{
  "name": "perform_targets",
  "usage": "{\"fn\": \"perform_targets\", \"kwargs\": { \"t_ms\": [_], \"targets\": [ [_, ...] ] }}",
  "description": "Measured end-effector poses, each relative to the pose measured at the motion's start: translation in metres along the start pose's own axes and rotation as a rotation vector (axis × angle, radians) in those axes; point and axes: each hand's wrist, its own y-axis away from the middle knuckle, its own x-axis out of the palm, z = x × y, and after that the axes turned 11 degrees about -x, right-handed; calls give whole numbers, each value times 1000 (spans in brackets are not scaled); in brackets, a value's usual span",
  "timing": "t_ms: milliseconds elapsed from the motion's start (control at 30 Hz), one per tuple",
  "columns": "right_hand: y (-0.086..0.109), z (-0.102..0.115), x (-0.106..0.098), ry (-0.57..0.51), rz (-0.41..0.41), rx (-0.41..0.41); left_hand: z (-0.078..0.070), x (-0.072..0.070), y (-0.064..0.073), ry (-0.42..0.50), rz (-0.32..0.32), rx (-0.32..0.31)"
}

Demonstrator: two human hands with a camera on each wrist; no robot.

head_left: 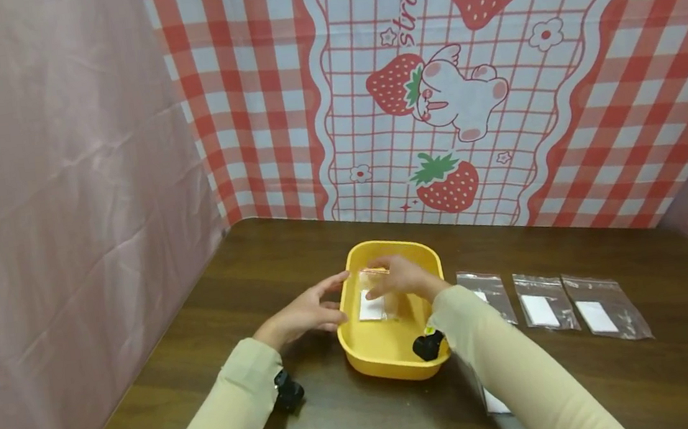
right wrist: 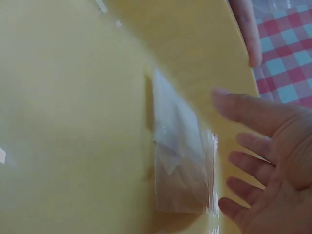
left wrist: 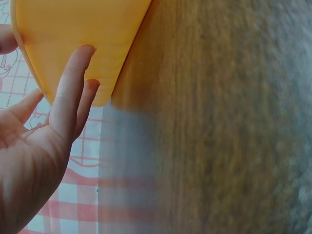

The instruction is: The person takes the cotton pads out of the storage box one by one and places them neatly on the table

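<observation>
Dressed in plain, pale cream long sleeves (head_left: 224,419), wrinkled near loose cuffs (head_left: 251,364). Wearing a small black camera (head_left: 288,393) at the left wrist and a second camera (head_left: 428,347), with a tiny yellow-green patch (head_left: 429,330), at the right.

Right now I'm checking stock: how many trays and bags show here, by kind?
Yellow, rounded rectangular plastic tray: 1
Clear-and-white flat plastic bags: 5 (one inside the tray; three to its right; one partly hidden by the cream right sleeve, at)
Total: 6 visible; the sleeve may hide more.
</observation>
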Motion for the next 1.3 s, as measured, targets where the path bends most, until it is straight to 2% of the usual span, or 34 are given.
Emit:
{"fn": "perform_targets", "kwargs": {
  "t_ms": [167, 333, 433, 533, 867, 1167, 1300],
  "targets": [
    [2, 1, -1, 89, 124, 8, 1, -1, -1, -3, 6, 14],
    [5, 0, -3, 177, 310, -28, 2, -1, -2, -2, 22, 35],
    [6, -1, -3, 229, 355, -45, 1, 0, -2, 2, 27, 36],
    [6, -2, -4, 272, 352, -51, 1, 0, -2, 6, 27, 31],
    [8, 2, -5, 249, 271, -80, 1, 1, -1, 4, 23, 23],
    [9, 1, -15, 274, 184, -173, 1, 1, 1, -9, 27, 45],
    [9, 3, -20, 271, 153, -187, 1, 2, 1, -17, 29, 49]
  ]
}}
